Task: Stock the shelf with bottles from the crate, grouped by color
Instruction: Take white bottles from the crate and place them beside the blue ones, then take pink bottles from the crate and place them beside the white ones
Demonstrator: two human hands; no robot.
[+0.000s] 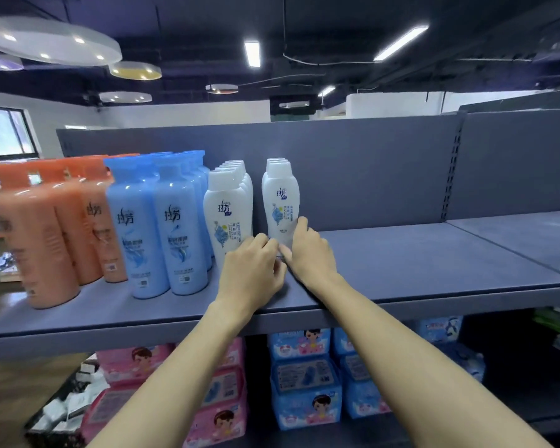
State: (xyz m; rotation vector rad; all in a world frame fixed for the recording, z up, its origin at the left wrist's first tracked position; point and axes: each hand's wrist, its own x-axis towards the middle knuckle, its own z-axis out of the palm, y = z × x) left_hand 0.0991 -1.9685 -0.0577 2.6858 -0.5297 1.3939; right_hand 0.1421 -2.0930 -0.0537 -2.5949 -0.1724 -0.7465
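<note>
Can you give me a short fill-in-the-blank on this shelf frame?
1. Left of the blue bottles stand the ____ bottles.
2. Both hands, left and right, touch the front ____ bottle in the right row.
3. Below the shelf, the pink packs lie ____ of the blue packs.

Missing: orange; white; left

"拉芳" on blue bottles (156,227), "拉芳" and "REFRESHING" on white bottles (280,202), "拉芳" on orange bottle (105,234)
</note>
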